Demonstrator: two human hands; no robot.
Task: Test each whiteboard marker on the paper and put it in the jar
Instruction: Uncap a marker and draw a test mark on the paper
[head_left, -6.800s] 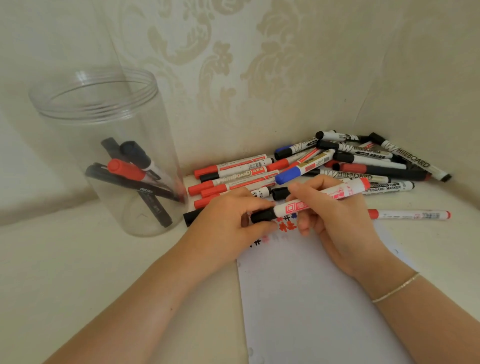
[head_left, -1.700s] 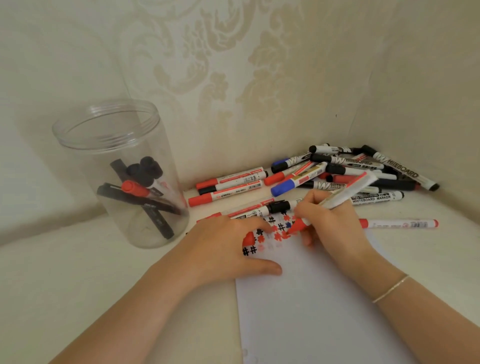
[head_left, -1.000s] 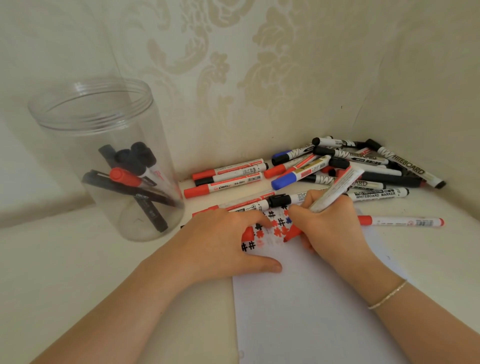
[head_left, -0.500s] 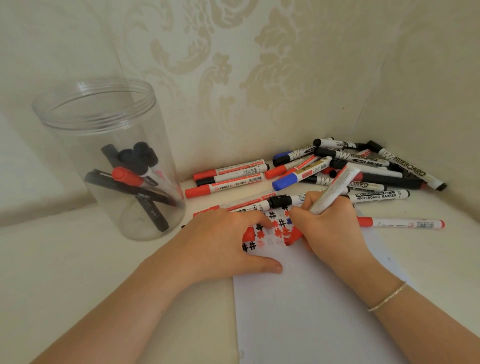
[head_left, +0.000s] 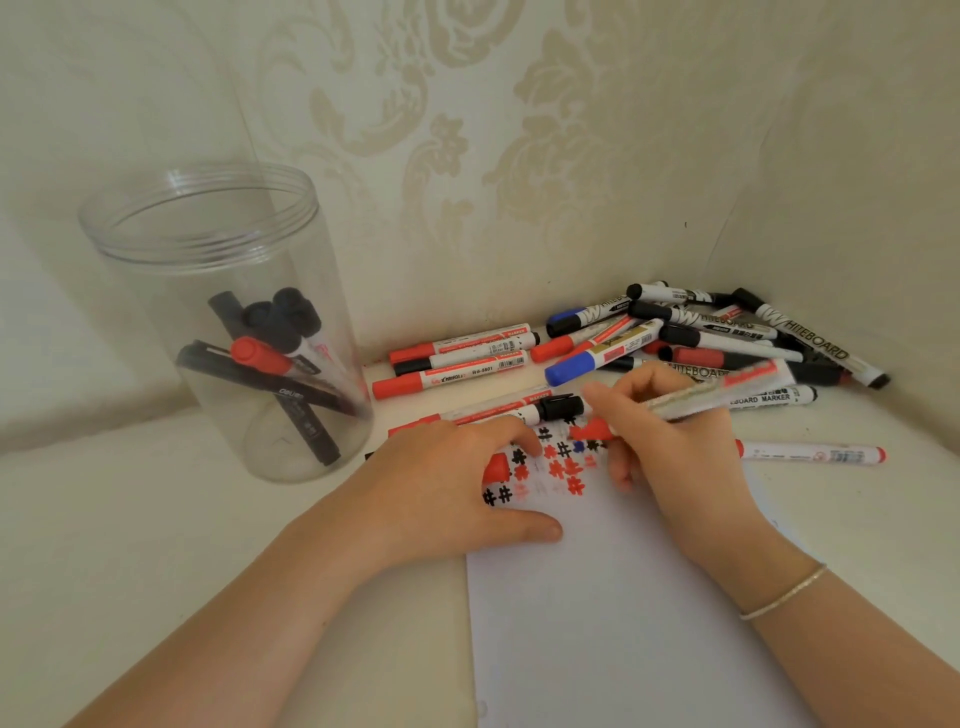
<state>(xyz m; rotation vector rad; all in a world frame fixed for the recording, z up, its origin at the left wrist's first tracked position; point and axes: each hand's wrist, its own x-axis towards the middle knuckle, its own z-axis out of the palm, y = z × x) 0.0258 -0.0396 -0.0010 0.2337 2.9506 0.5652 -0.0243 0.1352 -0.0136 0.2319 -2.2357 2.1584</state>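
Down at the bottom of the frame, a white sheet of paper (head_left: 623, 623) lies on the pale worktop (head_left: 156, 545), running up toward the middle. Its top end is covered in little red, black and blue hash marks (head_left: 558, 465).

Left hand (head_left: 447, 483) rests palm down on the paper's upper left corner, fingers pretty much flat, thumb stretched out along the sheet. A red cap (head_left: 496, 466) peeks out from under its fingers; can't really tell if the hand has any grip on it or is just lying over it.

Right hand (head_left: 670, 447), thin bracelet (head_left: 784, 592) on the wrist, has its fingers curled tight round an uncapped red marker (head_left: 691, 400). The red tip is right over the marks; it's blurred, so no idea if it's actually touching the paper. The barrel slants up to the right.

Just past the hands, a black-capped marker (head_left: 545, 410) lies by the paper's top edge, and a slim red pen (head_left: 810, 454) sits on its own to the right.

Further back, in the corner at the right, there's a messy pile of markers (head_left: 701, 338), red, black and blue caps.

Upper left, well apart from the pile, a clear plastic jar (head_left: 208, 249) stands upright with no lid and a few markers (head_left: 275, 353) leaning inside. Patterned wallpaper (head_left: 467, 156) behind it all.
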